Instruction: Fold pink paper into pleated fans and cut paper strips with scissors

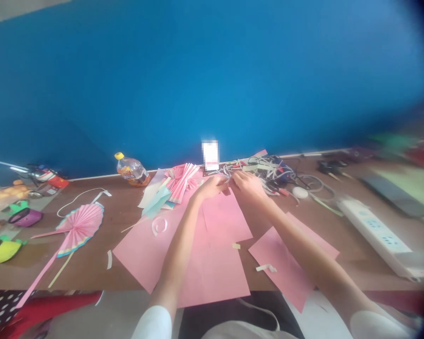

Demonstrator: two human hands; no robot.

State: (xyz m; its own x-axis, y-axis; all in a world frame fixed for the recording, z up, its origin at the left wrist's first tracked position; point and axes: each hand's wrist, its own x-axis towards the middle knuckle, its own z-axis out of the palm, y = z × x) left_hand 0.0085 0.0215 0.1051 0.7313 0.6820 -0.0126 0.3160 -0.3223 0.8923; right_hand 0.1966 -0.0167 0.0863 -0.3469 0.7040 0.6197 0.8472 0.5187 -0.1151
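Observation:
My left hand (209, 187) and my right hand (246, 185) meet at the far side of the brown table (92, 263), fingers pinched together on a small pale strip or piece I cannot make out. Under my forearms lie several pink paper sheets (212, 254), with another pink sheet (286, 263) to the right. Just left of my left hand sits a pile of folded pink paper fans (182, 181) on pale blue paper.
A finished pink fan on a stick (79, 226) lies at the left. A plastic bottle (131, 170) lies by the blue wall. Tangled cables (272, 172) and a white power strip (378, 233) are at the right. Colourful objects crowd the far left edge.

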